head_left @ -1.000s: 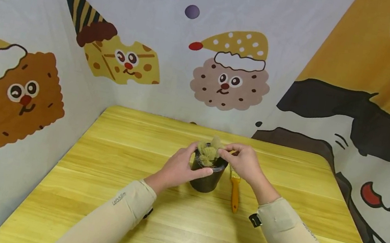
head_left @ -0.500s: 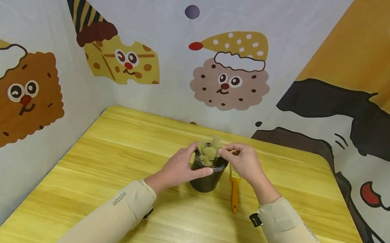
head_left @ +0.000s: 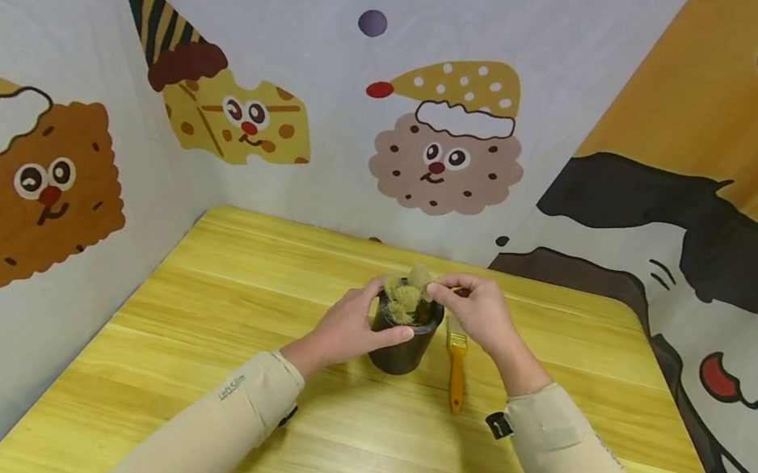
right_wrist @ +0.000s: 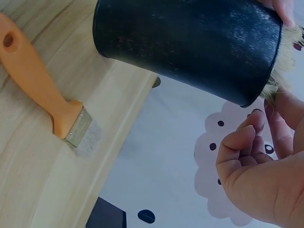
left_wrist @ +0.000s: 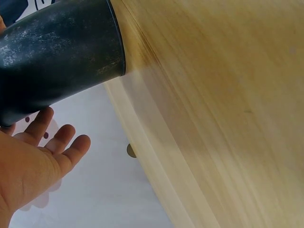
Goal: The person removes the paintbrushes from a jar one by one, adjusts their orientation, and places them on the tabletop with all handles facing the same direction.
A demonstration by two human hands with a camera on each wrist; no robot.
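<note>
A black pot (head_left: 403, 352) stands upright on the table with tan, fuzzy, bristly tufts (head_left: 405, 298) rising from its mouth. My left hand (head_left: 353, 324) holds the pot near the rim, thumb on the near side and fingers on the far left. In the left wrist view, several fingers of that hand (left_wrist: 33, 164) spread away from the pot wall (left_wrist: 61, 52). With thumb and forefinger, my right hand (head_left: 482, 309) pinches the tan bristles at the rim's right side. The right wrist view has the tuft (right_wrist: 285, 57) poking past the rim beside those fingertips.
A paintbrush (head_left: 458, 371) with an orange handle and pale bristles lies just right of the pot. The wooden table (head_left: 229, 304) ends at a back edge against a cartoon-printed cloth (head_left: 334, 140), which also hangs at both sides.
My right hand has shifted slightly up and back at the rim, baring more of the pot's inside right. My left hand and the pot stay put, and so does the paintbrush.
</note>
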